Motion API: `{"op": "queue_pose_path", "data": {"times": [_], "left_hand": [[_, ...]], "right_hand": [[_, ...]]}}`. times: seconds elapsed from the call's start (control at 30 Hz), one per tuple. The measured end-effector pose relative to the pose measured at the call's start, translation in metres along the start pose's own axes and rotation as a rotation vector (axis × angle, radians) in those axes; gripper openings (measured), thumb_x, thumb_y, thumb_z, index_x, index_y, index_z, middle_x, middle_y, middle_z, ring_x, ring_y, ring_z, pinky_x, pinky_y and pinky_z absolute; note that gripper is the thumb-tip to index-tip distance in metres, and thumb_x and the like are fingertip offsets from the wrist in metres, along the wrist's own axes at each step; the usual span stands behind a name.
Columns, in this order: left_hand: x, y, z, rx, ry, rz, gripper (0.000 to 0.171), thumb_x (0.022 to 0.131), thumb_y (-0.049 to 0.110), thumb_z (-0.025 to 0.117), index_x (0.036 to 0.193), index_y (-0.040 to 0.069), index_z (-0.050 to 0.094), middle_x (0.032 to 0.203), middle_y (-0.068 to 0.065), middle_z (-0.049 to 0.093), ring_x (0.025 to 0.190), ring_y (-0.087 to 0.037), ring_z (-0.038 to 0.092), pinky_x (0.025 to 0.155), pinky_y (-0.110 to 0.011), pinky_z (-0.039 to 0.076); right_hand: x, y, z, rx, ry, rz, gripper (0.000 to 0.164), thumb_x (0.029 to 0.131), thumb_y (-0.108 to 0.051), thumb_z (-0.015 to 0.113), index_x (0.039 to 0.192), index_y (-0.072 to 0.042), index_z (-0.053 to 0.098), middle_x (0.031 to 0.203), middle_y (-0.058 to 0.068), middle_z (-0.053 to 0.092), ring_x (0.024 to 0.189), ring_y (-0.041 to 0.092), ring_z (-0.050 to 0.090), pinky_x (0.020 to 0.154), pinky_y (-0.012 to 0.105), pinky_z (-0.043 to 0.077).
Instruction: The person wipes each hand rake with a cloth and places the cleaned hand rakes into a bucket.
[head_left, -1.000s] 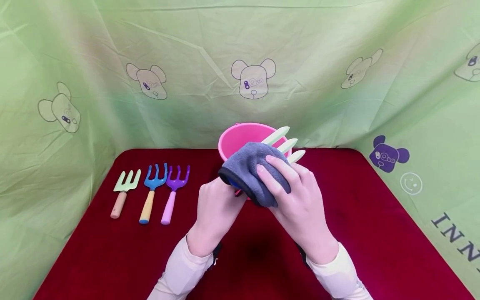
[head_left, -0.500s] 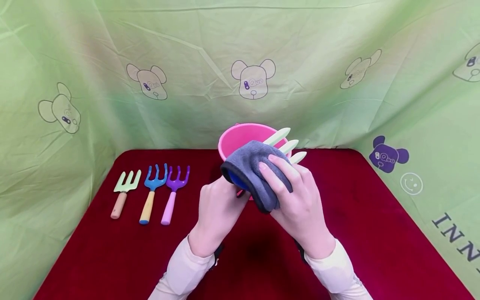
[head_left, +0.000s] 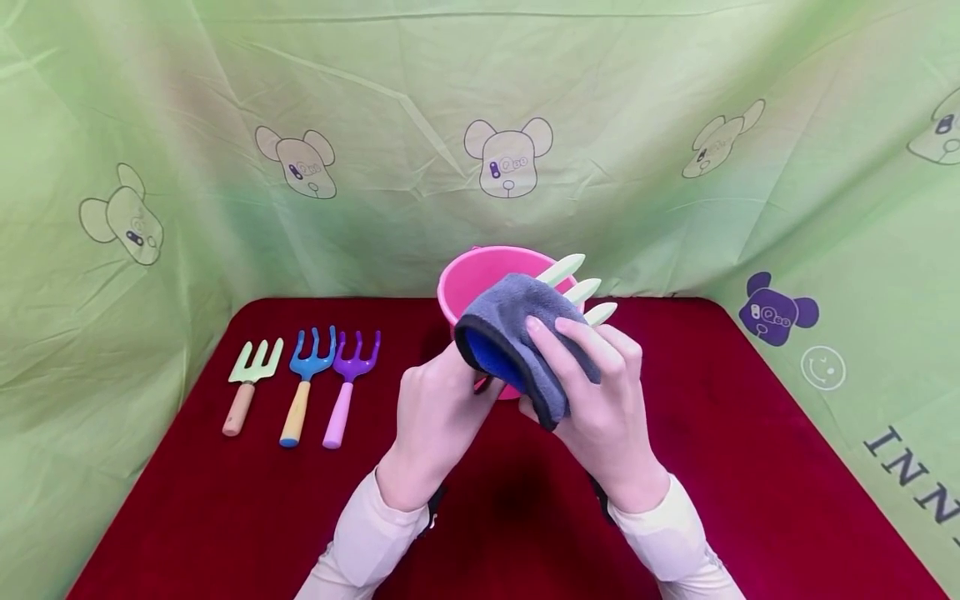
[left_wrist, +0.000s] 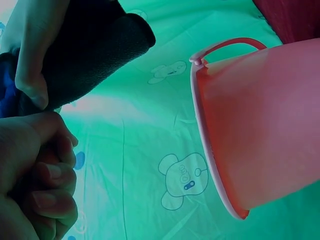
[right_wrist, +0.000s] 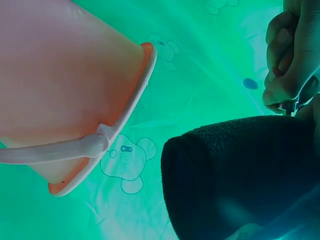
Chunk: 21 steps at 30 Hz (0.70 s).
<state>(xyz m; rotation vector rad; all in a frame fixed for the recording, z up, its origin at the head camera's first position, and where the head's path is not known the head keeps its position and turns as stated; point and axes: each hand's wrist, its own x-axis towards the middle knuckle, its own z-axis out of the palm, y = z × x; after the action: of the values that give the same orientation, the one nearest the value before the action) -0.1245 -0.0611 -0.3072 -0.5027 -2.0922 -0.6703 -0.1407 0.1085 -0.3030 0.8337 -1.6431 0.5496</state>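
Note:
In the head view a grey cloth [head_left: 502,308] with black edging and a blue underside is wrapped over a garden fork, whose pale green tines [head_left: 581,291] stick out at the upper right. My right hand [head_left: 603,400] grips the cloth around the fork's head, fingers bent over the top. Curled into a fist, my left hand [head_left: 435,417] holds the fork's handle, which is mostly hidden. A bit of metal shank [right_wrist: 288,107] shows at that fist in the right wrist view. Both hands are raised in front of the pink bucket [head_left: 468,279] and overlap it.
To the left on the red tabletop [head_left: 247,517] lie three garden forks: a pale green one [head_left: 255,362], a blue one [head_left: 311,364] with a yellow handle, and a purple one [head_left: 355,364] with a pink handle. Green printed fabric [head_left: 405,83] hangs around the table.
The cloth has turned and shifted slightly right, so more of its blue underside shows. My right fingers have moved over it, while the left hand has hardly moved.

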Motion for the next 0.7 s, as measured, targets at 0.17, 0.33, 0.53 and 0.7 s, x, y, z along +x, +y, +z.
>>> {"op": "queue_pose_path", "data": {"times": [0.17,0.33,0.53,0.7], "left_hand": [[0.001,-0.001,0.001,-0.008,0.012,0.011,0.030,0.079,0.010,0.084,0.086,0.011,0.055,0.064,0.004,0.056,0.048,-0.009,0.047,0.044,-0.024,0.038],[0.001,-0.001,0.000,-0.012,0.009,0.019,0.031,0.077,0.011,0.086,0.087,0.011,0.056,0.065,0.005,0.058,0.049,-0.009,0.049,0.044,-0.026,0.041],[0.001,0.000,0.001,-0.015,0.001,0.029,0.032,0.076,0.012,0.087,0.091,0.011,0.060,0.072,0.004,0.067,0.054,-0.010,0.060,0.046,-0.027,0.047],[0.000,0.000,0.002,-0.011,0.000,0.038,0.033,0.077,0.014,0.088,0.095,0.011,0.061,0.077,0.004,0.072,0.059,-0.012,0.068,0.049,-0.029,0.051]], "right_hand": [[-0.002,0.004,-0.001,0.043,-0.044,0.053,0.043,0.096,-0.039,0.068,0.123,-0.005,0.070,0.124,0.019,0.057,0.106,0.043,0.053,0.084,0.050,0.042],[-0.003,0.007,-0.001,0.068,-0.042,0.069,0.045,0.095,-0.040,0.069,0.123,-0.004,0.070,0.124,0.019,0.057,0.105,0.044,0.054,0.084,0.050,0.043],[-0.003,0.009,-0.001,0.088,-0.026,0.071,0.045,0.094,-0.039,0.069,0.122,-0.003,0.070,0.123,0.019,0.057,0.103,0.044,0.054,0.083,0.050,0.043],[-0.004,0.011,-0.001,0.107,-0.028,0.081,0.044,0.093,-0.036,0.067,0.122,-0.003,0.070,0.124,0.019,0.056,0.104,0.044,0.053,0.083,0.050,0.042]]}}
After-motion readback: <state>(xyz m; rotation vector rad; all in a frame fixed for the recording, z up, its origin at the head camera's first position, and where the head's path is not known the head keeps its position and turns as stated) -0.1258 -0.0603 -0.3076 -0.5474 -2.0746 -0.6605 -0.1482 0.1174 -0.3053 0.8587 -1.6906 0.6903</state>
